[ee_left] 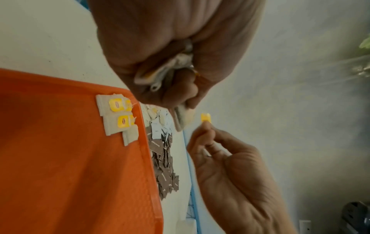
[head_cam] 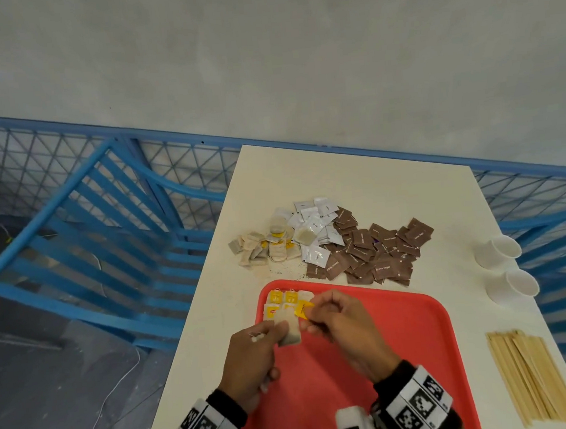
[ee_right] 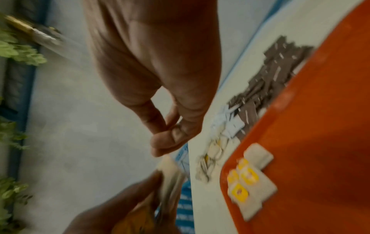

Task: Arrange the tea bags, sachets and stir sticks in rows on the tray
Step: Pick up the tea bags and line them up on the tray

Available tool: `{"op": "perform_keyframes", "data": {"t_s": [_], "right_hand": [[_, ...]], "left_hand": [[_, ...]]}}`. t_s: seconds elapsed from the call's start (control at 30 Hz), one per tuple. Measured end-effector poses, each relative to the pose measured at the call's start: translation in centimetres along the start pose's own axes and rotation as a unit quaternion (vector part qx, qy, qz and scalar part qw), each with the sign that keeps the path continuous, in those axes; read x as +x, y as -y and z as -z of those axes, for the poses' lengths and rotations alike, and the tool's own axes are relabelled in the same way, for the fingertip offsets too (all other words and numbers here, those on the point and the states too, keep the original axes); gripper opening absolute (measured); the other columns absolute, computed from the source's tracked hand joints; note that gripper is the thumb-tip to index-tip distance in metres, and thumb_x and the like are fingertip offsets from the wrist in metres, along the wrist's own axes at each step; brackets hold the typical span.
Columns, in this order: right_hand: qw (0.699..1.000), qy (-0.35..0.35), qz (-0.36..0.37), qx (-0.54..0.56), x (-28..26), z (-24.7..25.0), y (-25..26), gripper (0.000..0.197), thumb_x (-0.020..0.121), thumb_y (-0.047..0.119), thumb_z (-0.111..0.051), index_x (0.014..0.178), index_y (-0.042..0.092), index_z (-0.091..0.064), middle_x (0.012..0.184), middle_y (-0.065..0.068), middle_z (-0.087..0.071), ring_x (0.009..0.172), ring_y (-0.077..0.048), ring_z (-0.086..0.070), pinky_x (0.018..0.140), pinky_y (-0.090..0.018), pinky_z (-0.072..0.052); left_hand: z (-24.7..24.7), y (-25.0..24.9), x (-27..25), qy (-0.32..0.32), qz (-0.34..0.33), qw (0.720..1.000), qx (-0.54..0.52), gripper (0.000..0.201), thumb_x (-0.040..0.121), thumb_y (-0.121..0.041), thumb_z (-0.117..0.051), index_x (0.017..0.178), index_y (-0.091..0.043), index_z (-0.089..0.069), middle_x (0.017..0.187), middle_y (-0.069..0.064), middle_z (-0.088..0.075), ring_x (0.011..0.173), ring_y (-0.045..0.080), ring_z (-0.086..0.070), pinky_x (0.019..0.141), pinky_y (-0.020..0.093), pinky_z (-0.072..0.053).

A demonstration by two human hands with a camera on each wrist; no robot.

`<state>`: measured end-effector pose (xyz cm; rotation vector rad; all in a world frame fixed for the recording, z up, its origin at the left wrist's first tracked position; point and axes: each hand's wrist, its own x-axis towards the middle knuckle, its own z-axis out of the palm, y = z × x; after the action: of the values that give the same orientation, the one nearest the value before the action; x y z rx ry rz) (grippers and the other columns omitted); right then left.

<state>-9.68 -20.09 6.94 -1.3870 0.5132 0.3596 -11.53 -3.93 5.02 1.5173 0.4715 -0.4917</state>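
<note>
My left hand [head_cam: 252, 350] grips a stack of tea bags [head_cam: 289, 328]; my right hand [head_cam: 345, 321] pinches one's yellow tag [head_cam: 303, 310]. I'm mid tea-bag row on the tray [head_cam: 405, 340]. Next, I judge, it should land beside the laid bags [head_cam: 284, 301].

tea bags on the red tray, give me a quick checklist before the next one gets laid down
1. Left hand grips a small stack of beige paper tea bags: ok.
2. Right hand pinches a yellow paper tag: ok.
3. Tag's string free of the stack: cannot tell.
4. Beige tea bags with yellow tags already laid in the red plastic tray's far left corner, overlapping: ok.
5. Bare tray beside that row for the next bag: ok.
6. Wooden stir sticks, brown sachets and white sachets on the tray: not ok, all on the white table.
</note>
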Motion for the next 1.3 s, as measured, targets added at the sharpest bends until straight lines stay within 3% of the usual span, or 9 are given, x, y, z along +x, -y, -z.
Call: {"op": "perform_keyframes", "data": {"t_s": [0.17, 0.27, 0.47, 0.6, 0.8, 1.0, 1.07, 1.17, 1.3], "right_hand": [[0.999, -0.042, -0.002, -0.027, 0.0, -1.0, -0.9, 0.01, 0.084, 0.007, -0.073, 0.08, 0.01, -0.064, 0.063, -0.002, -0.059, 0.054, -0.009, -0.049, 0.048, -0.022, -0.037], [0.998, -0.025, 0.002, -0.056, -0.6, -1.1, -0.9, 0.01, 0.083, 0.01, -0.074, 0.077, 0.011, -0.066, 0.064, 0.0, -0.057, 0.054, -0.008, -0.045, 0.048, -0.021, -0.035], [0.996, 0.011, 0.014, -0.085, -0.7, -0.6, -1.8, 0.017, 0.081, 0.009, -0.078, 0.069, 0.012, -0.066, 0.057, 0.007, -0.054, 0.048, -0.001, -0.043, 0.046, -0.015, -0.035], [0.992, 0.05, 0.034, -0.112, -0.7, 0.2, -1.8, 0.016, 0.084, 0.012, -0.076, 0.071, 0.017, -0.069, 0.059, 0.012, -0.057, 0.054, 0.0, -0.047, 0.051, -0.013, -0.037], [0.978, 0.025, 0.114, -0.174, -0.1, 0.4, -1.5, 0.017, 0.083, 0.015, -0.077, 0.071, 0.007, -0.069, 0.06, 0.006, -0.049, 0.058, -0.007, -0.039, 0.054, -0.018, -0.033], [0.99, 0.067, 0.07, -0.105, -0.2, 0.0, -1.3, 0.013, 0.08, 0.008, -0.079, 0.071, 0.01, -0.07, 0.054, 0.011, -0.056, 0.05, -0.001, -0.045, 0.051, -0.014, -0.035], [0.989, 0.058, 0.07, -0.116, -0.2, -0.5, -1.5, 0.01, 0.079, 0.009, -0.081, 0.073, 0.006, -0.073, 0.059, 0.007, -0.062, 0.052, 0.0, -0.05, 0.054, -0.014, -0.038], [0.992, 0.042, 0.052, -0.103, 0.2, -0.5, -1.6, 0.013, 0.076, 0.009, -0.082, 0.076, -0.001, -0.074, 0.069, -0.004, -0.072, 0.062, -0.008, -0.062, 0.061, -0.018, -0.046], [0.991, 0.025, 0.052, -0.124, 0.4, -0.6, -1.7, 0.017, 0.074, 0.012, -0.084, 0.075, -0.001, -0.073, 0.079, -0.017, -0.075, 0.076, -0.026, -0.071, 0.074, -0.032, -0.054]], "left_hand": [[-0.7, -0.4, 0.0, -0.001, -0.012, 0.998, -0.068, 0.02, 0.092, -0.026, -0.069, 0.099, -0.007, -0.075, 0.045, 0.001, -0.044, 0.032, 0.014, -0.038, 0.032, 0.015, -0.025], [-0.7, -0.5, 0.0, -0.013, -0.04, 0.998, -0.056, 0.021, 0.091, -0.029, -0.069, 0.1, -0.01, -0.075, 0.043, -0.008, -0.053, 0.032, 0.012, -0.04, 0.034, 0.015, -0.026], [-0.2, -0.3, -0.8, -0.003, -0.091, 0.996, 0.023, 0.023, 0.095, -0.024, -0.065, 0.084, -0.007, -0.077, 0.049, -0.006, -0.061, 0.034, 0.004, -0.047, 0.032, 0.017, -0.029], [0.6, 0.0, -0.9, 0.023, -0.071, 0.996, 0.038, 0.024, 0.097, -0.029, -0.062, 0.094, -0.01, -0.076, 0.051, -0.007, -0.063, 0.032, 0.01, -0.042, 0.032, 0.017, -0.027], [0.9, 0.0, -0.5, 0.033, -0.07, 0.996, 0.041, 0.026, 0.096, -0.031, -0.062, 0.091, -0.012, -0.078, 0.046, -0.007, -0.06, 0.033, 0.012, -0.04, 0.037, 0.019, -0.028], [0.8, 0.1, 0.4, 0.024, -0.047, 0.998, -0.019, 0.018, 0.095, -0.027, -0.065, 0.09, -0.013, -0.075, 0.057, 0.005, -0.067, 0.035, 0.016, -0.042, 0.034, 0.015, -0.027], [0.7, 0.0, 0.3, 0.034, -0.058, 0.998, -0.016, 0.02, 0.095, -0.024, -0.064, 0.078, -0.019, -0.075, 0.047, 0.007, -0.053, 0.036, 0.019, -0.041, 0.035, 0.017, -0.028], [0.7, 0.1, 0.4, 0.037, -0.058, 0.998, -0.006, 0.022, 0.096, -0.019, -0.062, 0.081, -0.022, -0.078, 0.044, 0.01, -0.045, 0.036, 0.022, -0.043, 0.034, 0.018, -0.028], [0.7, 0.3, 0.6, 0.044, -0.035, 0.998, -0.023, 0.026, 0.096, -0.012, -0.056, 0.081, -0.014, -0.077, 0.045, 0.01, -0.039, 0.038, 0.02, -0.035, 0.036, 0.021, -0.035]]}}
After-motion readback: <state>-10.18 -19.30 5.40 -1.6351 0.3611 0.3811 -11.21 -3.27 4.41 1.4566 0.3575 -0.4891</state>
